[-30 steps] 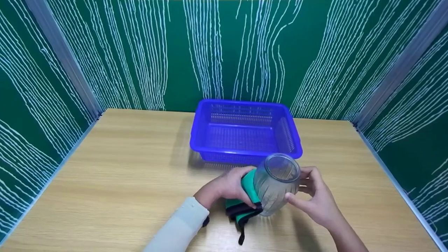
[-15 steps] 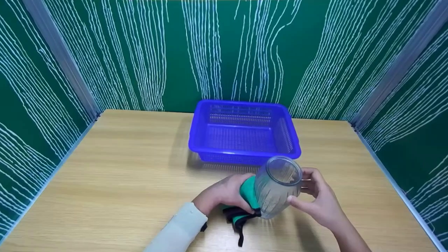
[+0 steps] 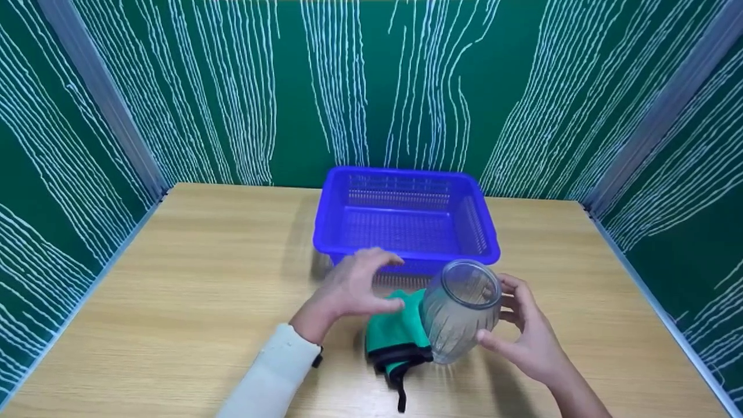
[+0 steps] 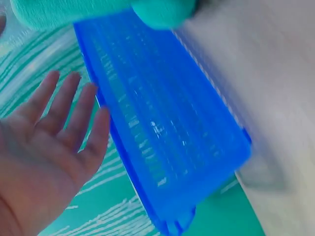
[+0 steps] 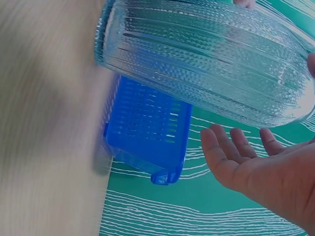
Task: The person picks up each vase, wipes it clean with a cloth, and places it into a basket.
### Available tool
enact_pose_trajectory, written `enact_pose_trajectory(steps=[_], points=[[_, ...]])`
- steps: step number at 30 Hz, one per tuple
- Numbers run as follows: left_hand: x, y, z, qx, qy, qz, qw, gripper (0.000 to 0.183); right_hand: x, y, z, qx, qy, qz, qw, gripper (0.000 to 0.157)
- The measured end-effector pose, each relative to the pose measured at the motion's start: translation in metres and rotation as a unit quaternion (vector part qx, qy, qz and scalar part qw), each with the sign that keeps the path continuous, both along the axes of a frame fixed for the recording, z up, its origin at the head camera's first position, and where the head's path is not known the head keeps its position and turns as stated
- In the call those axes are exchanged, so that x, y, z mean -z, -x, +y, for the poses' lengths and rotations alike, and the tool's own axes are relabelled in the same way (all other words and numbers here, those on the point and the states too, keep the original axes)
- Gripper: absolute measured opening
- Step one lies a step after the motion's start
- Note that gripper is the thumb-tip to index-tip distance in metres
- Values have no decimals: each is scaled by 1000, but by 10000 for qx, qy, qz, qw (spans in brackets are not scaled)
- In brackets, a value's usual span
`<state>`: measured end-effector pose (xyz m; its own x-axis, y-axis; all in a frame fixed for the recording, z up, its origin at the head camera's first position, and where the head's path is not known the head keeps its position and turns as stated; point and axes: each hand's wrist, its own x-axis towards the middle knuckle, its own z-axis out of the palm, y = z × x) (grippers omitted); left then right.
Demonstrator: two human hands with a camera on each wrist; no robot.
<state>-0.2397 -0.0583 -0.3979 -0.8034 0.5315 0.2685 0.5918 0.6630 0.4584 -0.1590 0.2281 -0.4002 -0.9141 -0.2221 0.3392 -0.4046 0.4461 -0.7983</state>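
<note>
A ribbed clear glass jar stands upright on the table, its round mouth facing up. Against its left side leans a folded green cloth with black edging and a black hanging loop. My left hand hovers above and left of the cloth, fingers spread and holding nothing; the left wrist view shows its palm. Around the jar's right side curves my right hand, thumb in front and fingers behind. A gap shows between those fingers and the glass in the right wrist view.
A blue-purple plastic basket with slotted walls sits just behind the jar and cloth. Green walls with white wavy lines enclose the wooden table at the back and both sides.
My left hand has let go of the green cloth and moved up and left, its fingers spreading. The jar and cloth stay nearly in place, and my right hand barely shifts.
</note>
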Motion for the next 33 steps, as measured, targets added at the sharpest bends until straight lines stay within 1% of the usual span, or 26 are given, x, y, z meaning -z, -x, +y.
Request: enact_pose_trajectory(steps=[2,4,6,8,10,13,16,18,23,29,33], points=[[-1,5,-4,-356,8,495,9981,57,1,1,-2,33,-82,0,10000,83],[1,12,-8,-734,75,921,9930,52,3,1,-4,154,-203,-36,9997,87],[4,18,-10,-1076,149,1179,9871,50,6,2,-6,297,-290,-92,9991,91],[8,24,-11,-1356,235,1302,9819,48,10,3,-8,382,-346,-123,9986,95],[13,29,-12,-1529,286,1346,9786,45,13,4,-10,406,-332,-121,9985,99],[21,35,-12,-1701,289,1347,9757,38,16,5,-12,274,-146,-41,9995,100],[27,39,-11,-1860,151,1316,9736,29,19,6,-13,130,106,-19,9999,102],[30,41,-9,-1955,-18,1249,9727,25,20,6,-13,55,230,-85,9997,104],[32,43,-7,-2137,-331,1142,9696,20,23,7,-16,-42,338,-91,9994,108],[34,44,-6,-2304,-414,1072,9663,22,24,7,-20,-43,764,-146,9970,108],[34,44,-4,-2380,-506,1023,9645,22,24,9,-19,-44,922,-188,9956,106]])
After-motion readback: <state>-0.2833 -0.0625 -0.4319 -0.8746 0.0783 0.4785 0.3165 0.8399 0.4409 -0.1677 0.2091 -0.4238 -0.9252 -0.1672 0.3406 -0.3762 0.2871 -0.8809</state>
